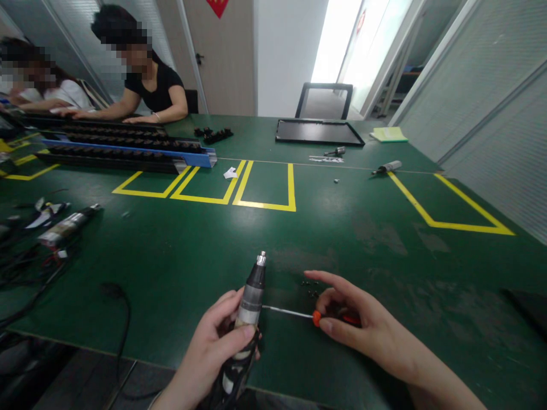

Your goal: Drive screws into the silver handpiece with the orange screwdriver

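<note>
Electric screwdriver [251, 303] is in my left hand [213, 341] near the front edge of the table [171, 250], nose pointing up and away from me. Head view only here, fyi. Fingers are wrapped round the barrel with the thumb laid across the near side, so that hand's closed on it. My right hand [370, 319] has a thin hand screwdriver [316, 318] pinched by its handle, index finger sticking out straight. The shaft points at the side of the barrel, but I can't tell if the tip actually touches.

Handling-wise, I'd guess the electric one is the heavier of the two: stiff body, not too fragile, maybe a bit slick where it's shiny. Best hold is the thick middle, right where I've got it, fingers off the metal nose. The hand one looks light and rigid; grab the handle only, that shaft is skinny.

Room: plenty ahead, up to the yellow tape [265, 204]. Tighter spots: some tiny screws [313, 294] lie right beside my right fingers, easy to knock around. The table's front edge is close by my left forearm, so a drop there could go over. Off left, a black cable [128, 319] hangs over the edge.
</note>
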### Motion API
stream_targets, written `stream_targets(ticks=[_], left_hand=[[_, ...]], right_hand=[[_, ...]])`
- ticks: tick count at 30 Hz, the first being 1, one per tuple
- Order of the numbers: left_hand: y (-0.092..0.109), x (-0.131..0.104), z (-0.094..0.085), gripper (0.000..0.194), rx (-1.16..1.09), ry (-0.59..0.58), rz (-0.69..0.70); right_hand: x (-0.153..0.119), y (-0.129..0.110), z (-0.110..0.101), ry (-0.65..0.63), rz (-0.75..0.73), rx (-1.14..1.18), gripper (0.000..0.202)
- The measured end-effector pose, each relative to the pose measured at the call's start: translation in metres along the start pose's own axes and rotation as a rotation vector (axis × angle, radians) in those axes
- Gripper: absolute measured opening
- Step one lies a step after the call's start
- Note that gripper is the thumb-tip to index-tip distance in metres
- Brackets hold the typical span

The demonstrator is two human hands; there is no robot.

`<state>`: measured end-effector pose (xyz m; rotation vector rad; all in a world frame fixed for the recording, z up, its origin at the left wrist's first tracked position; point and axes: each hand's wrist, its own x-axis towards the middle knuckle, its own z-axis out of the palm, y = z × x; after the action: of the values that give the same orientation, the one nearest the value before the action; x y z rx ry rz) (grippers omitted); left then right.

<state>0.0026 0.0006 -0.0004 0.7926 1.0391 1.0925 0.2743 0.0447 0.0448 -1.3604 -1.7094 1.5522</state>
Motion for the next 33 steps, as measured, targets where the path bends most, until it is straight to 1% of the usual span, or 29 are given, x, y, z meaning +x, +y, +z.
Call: stream_targets(ticks=[3, 6, 8, 14, 19, 23, 25, 28, 30, 33], left_hand=[[0.0, 0.001, 0.0, 0.043, 0.007, -0.011, 0.0], [0.0, 0.002, 0.0, 0.043, 0.009, -0.015, 0.005], [-0.001, 0.002, 0.0, 0.042, 0.003, -0.016, 0.01], [-0.002, -0.001, -0.001, 0.043, -0.007, -0.013, 0.014], [0.0, 0.0, 0.002, 0.044, -0.019, -0.004, 0.006], [0.002, 0.0, 0.002, 0.044, -0.025, 0.009, -0.012], [0.002, 0.0, 0.001, 0.044, -0.032, 0.02, -0.017], [0.0, 0.0, 0.0, 0.045, -0.029, 0.017, -0.019], [0.0, 0.0, -0.001, 0.045, -0.02, 0.009, -0.018], [0.001, 0.0, 0.001, 0.044, -0.022, 0.007, -0.015]], right_hand=[[0.0, -0.002, 0.001, 0.003, 0.087, 0.133, 0.061], [0.001, -0.004, 0.003, -0.004, 0.174, 0.156, 0.06], [0.002, -0.007, 0.003, -0.006, 0.157, 0.127, 0.061], [0.001, -0.011, 0.0, 0.043, 0.004, 0.113, 0.058], [0.0, -0.007, 0.0, 0.035, -0.034, 0.146, 0.059], [-0.001, -0.005, 0.001, 0.016, -0.059, 0.083, 0.056], [-0.002, -0.005, 0.001, -0.007, -0.04, 0.063, 0.054], [-0.002, -0.006, 0.002, -0.039, 0.077, 0.113, 0.055], [-0.001, -0.007, 0.002, -0.039, 0.137, 0.118, 0.053], [0.0, -0.007, 0.002, -0.02, 0.102, 0.053, 0.049]])
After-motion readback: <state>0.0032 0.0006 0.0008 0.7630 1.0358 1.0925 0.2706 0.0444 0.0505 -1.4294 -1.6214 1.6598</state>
